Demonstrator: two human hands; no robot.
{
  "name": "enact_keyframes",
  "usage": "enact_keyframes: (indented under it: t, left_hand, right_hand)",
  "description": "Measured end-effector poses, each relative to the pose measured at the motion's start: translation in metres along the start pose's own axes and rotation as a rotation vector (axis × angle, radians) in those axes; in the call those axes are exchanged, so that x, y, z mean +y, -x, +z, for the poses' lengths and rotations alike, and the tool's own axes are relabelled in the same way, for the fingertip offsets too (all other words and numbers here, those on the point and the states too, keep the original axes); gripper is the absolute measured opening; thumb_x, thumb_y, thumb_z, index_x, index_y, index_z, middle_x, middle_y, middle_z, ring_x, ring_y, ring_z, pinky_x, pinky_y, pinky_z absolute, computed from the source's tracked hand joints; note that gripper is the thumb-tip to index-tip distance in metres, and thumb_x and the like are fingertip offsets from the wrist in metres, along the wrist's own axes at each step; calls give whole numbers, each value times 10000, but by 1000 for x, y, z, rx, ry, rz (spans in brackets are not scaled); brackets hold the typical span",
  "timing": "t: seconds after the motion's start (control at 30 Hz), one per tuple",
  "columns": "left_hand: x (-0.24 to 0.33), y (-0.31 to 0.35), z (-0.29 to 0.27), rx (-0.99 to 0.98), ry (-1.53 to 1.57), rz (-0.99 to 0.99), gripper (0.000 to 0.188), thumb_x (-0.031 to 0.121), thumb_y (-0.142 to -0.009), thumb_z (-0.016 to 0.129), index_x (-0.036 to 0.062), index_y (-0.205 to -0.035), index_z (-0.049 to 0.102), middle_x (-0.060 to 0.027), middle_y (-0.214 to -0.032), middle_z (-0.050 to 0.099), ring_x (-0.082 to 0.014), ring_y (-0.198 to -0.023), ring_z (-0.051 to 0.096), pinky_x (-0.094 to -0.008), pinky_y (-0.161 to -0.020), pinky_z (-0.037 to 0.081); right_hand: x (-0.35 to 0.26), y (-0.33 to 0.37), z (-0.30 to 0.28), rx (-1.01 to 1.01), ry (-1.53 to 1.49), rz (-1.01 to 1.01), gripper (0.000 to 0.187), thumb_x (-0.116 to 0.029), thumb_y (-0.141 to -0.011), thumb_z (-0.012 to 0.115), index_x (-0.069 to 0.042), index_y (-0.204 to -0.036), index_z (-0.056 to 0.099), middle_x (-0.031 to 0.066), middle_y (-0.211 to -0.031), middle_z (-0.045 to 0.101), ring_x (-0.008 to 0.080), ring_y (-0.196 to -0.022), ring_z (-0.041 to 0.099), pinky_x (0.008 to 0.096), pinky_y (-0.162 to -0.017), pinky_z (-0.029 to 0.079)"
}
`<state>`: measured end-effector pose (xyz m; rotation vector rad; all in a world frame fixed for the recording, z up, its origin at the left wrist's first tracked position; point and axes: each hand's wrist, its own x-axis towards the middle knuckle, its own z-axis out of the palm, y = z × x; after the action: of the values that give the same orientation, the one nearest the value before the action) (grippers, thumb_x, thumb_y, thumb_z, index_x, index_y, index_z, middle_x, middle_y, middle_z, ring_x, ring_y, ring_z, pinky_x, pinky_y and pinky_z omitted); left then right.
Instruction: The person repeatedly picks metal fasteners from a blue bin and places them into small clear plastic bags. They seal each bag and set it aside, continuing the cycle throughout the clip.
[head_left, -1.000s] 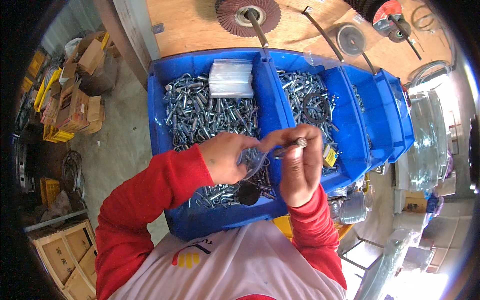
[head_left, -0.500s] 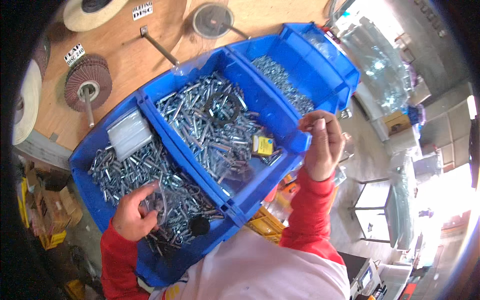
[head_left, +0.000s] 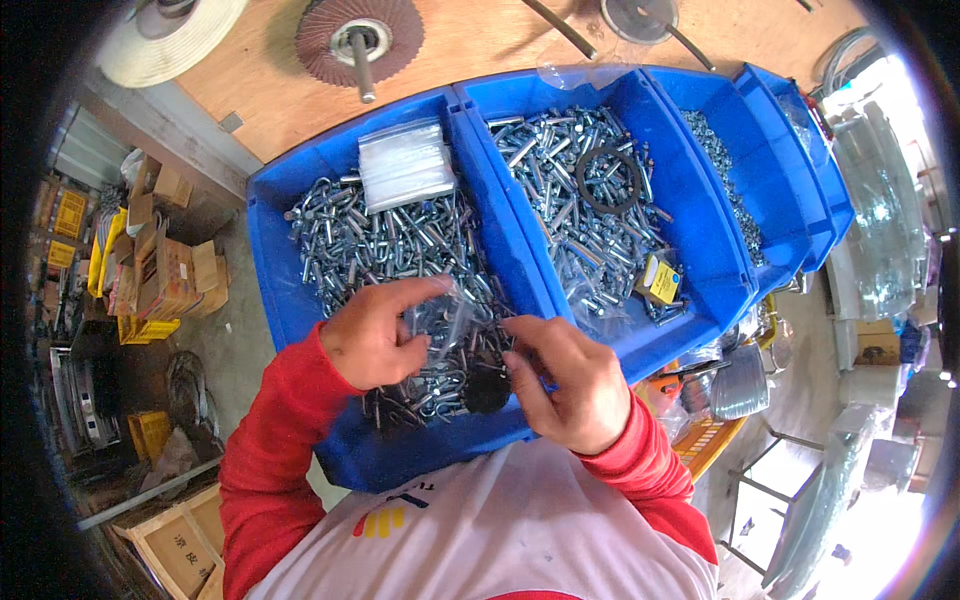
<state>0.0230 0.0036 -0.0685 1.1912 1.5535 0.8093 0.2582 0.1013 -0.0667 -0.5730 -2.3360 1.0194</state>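
Observation:
My left hand [head_left: 375, 335] pinches a small clear plastic bag [head_left: 447, 322] between thumb and fingers, above the nearest blue bin [head_left: 290, 310]. Shiny metal bolts [head_left: 400, 240], some bent like hooks, fill this bin. Across from the bag, my right hand [head_left: 572, 385] hangs over the bin's right side with curled fingers. Whatever its fingertips hold is too small to make out. A black round piece [head_left: 488, 390] lies on the bolts between my hands. At the far end of the bin rests a stack of clear plastic bags [head_left: 405, 165].
The second bin [head_left: 690, 235] holds more bolts, a black ring [head_left: 608, 180] and a small yellow box [head_left: 660, 279]. Further right, a bin contains small metal parts [head_left: 725, 170]. Abrasive discs hang on rods along the wooden board [head_left: 480, 45]. Cardboard boxes [head_left: 175, 270] stand at left.
My right hand has come down and left from the divider near the small-parts bin to beside the plastic bag. My left hand still holds the bag. The view has swung left.

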Motion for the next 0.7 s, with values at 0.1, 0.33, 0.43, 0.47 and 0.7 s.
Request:
enact_keyframes:
  t: [0.1, 0.33, 0.43, 0.47, 0.7]
  left_hand:
    - [3, 3, 4, 4, -176, 149, 582, -59, -783, 601, -67, -1362, 539, -250, -1251, 652, -203, -760, 729, -315, -620, 573]
    - [27, 21, 12, 154, -497, 502, 406, -18, -761, 609, -55, -1164, 649, -283, -1185, 672, -440, -971, 700, -457, -867, 580]
    - [30, 2, 15, 73, -602, 384, 309, 12, -769, 650, -4, -1066, 735, -212, -1112, 731, -379, -1003, 713, -448, -903, 563]
    - [29, -7, 18, 31, -577, 372, 325, -1, -769, 609, -12, -1066, 739, -216, -1097, 734, -368, -970, 723, -432, -863, 573]
    - [17, -22, 28, -86, -180, 71, 332, -68, -832, 504, -100, -1096, 704, -230, -962, 741, -232, -625, 733, -312, -556, 586]
  right_hand:
    - [-8, -6, 12, -220, 215, -154, 333, -84, -828, 652, -92, -1161, 652, 74, -752, 568, 276, -633, 640, 408, -555, 526]
    - [-22, -8, -4, -50, 495, -321, 116, -209, -787, 632, -131, -868, 603, 33, -764, 550, 195, -678, 617, 364, -559, 500]
    - [-6, -6, -25, -95, 457, -291, 210, -190, -790, 707, -94, -958, 624, 62, -809, 562, 244, -702, 615, 383, -591, 493]
    - [5, -3, -38, -107, 381, -278, 172, -163, -821, 709, -87, -956, 634, 72, -823, 594, 261, -711, 629, 383, -605, 506]
    - [208, 30, -261, 692, 570, 432, 190, -150, -917, 666, 5, -986, 751, 187, -913, 751, 287, -809, 742, 368, -736, 570]
